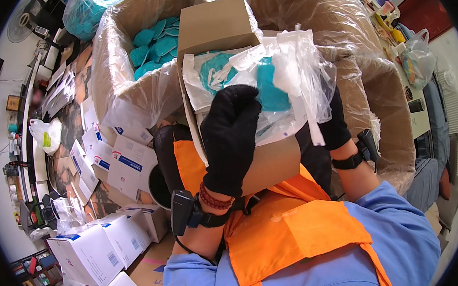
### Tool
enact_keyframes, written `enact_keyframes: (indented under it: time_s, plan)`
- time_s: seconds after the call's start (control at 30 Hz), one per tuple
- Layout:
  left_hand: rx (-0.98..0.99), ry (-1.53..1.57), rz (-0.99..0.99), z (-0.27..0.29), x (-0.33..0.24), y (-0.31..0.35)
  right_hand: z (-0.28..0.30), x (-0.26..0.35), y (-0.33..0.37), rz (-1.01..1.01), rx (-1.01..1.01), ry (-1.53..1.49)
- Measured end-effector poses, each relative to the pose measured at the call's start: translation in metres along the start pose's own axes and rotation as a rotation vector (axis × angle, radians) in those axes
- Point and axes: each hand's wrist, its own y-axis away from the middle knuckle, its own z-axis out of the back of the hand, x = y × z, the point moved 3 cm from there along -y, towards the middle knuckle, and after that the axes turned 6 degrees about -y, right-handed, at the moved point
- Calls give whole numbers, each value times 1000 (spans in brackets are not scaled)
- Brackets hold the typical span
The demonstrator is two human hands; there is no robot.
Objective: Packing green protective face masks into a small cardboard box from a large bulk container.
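Note:
An open cardboard box (273, 163) rests on my lap, its brown flap (217, 28) raised at the far side. Inside lie teal pieces (272, 88) among white and clear plastic wrappers (300, 56). My left hand (234, 134), in a black glove, is over the box's left side with its fingers curled closed. Whatever they may grip is hidden. At the box's right side is my right hand (336, 124), also black-gloved. The clear wrappers cover its fingers, so its grip does not show.
A plastic-lined carton (117, 60) at the far left holds many teal pieces (156, 44). Larger lined cartons (304, 2) stand ahead and right. White printed boxes (90, 256) are stacked at left, with others (129, 169) lying beyond. A teal-filled bag (87, 17) sits far left.

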Motion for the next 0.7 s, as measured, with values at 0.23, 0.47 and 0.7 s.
enact_keyframes:
  time_s: [0.23, 0.47, 0.7]
  plan:
    - [-11, 39, 68, -4, 5, 7, -4, -3, 8, -453, -138, -625]
    - [9, 342, 53, 11, 29, 11, -15, 34, 12, -205, -68, -26]
    - [12, 240, 167, 1, 15, 6, -2, 22, 1, -88, -180, -223]
